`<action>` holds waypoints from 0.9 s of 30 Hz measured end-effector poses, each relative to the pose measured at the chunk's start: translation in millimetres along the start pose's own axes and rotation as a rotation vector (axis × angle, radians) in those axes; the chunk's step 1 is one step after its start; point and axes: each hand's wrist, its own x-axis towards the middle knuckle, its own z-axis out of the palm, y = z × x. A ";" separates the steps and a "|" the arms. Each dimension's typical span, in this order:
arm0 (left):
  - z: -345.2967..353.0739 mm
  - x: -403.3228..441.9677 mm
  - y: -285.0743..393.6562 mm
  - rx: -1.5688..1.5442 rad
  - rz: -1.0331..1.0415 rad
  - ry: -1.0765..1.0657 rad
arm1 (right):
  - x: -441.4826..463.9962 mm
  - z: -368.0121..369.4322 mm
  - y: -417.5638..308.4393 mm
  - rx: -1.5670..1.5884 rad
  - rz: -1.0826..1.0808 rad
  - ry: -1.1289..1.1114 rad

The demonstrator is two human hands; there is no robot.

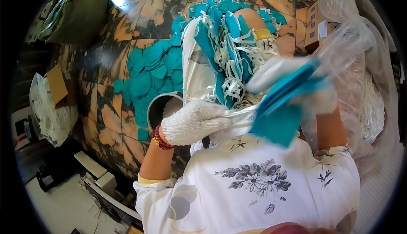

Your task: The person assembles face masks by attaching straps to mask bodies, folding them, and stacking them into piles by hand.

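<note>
My left hand (pixel 196 121), in a white knitted glove, is closed on white straps (pixel 241 117) drawn toward the right. The straps run to a folded teal fabric piece (pixel 277 126), smeared by motion. My right hand (pixel 316 96), also gloved and blurred, grips that piece from the far side; its fingers partly show. More teal pieces with white straps (pixel 218 49) lie in a bundle across my lap, just ahead of both hands. Beside my left wrist stands a round container (pixel 159 106) with pale contents I cannot make out.
A wide heap of flat teal pieces (pixel 157 70) covers the marbled tile floor to the left, with more beyond my knees. Clear plastic sheeting (pixel 354 64) and a cardboard box (pixel 316 26) stand at right. An open carton (pixel 59 83) and a dark green sack (pixel 78 17) are at left.
</note>
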 end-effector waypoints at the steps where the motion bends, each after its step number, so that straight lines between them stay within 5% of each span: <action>1: 1.7 -0.6 -1.4 -0.001 0.111 0.001 | 4.8 18.0 -8.9 -0.219 0.044 -0.100; 2: -0.6 0.1 7.6 0.183 0.206 0.076 | 3.4 29.6 -10.2 -0.306 0.173 -0.147; 4: 1.1 0.4 8.7 -0.050 0.080 0.064 | 6.6 39.0 -12.2 -0.424 0.477 -0.355; 5: 1.1 0.4 9.0 -0.166 0.019 0.058 | 3.8 40.5 -5.3 -0.504 0.349 -0.373; 9: 5.9 3.0 4.6 -0.072 -0.040 0.013 | 11.2 32.4 -13.6 -0.364 0.401 -0.319; 13: 18.4 19.8 -30.0 0.239 0.423 0.133 | 14.4 39.1 -8.1 -0.159 0.331 -0.210; 17: 22.8 20.3 -31.9 0.196 0.343 0.210 | 16.3 44.4 -0.2 -0.264 0.144 -0.195; 21: 32.1 10.4 -10.3 0.072 0.298 0.195 | 5.1 68.0 3.5 -0.041 0.092 -0.126; 23: 40.0 12.6 -7.2 0.237 0.600 0.230 | 3.4 62.5 3.0 0.166 0.219 -0.311; 25: 33.1 -2.9 -16.7 0.244 0.494 -0.041 | 3.7 61.8 6.5 0.586 0.192 -0.379; 27: 33.0 -5.0 -12.5 0.229 0.537 -0.120 | -11.6 60.5 11.5 0.251 0.294 -0.469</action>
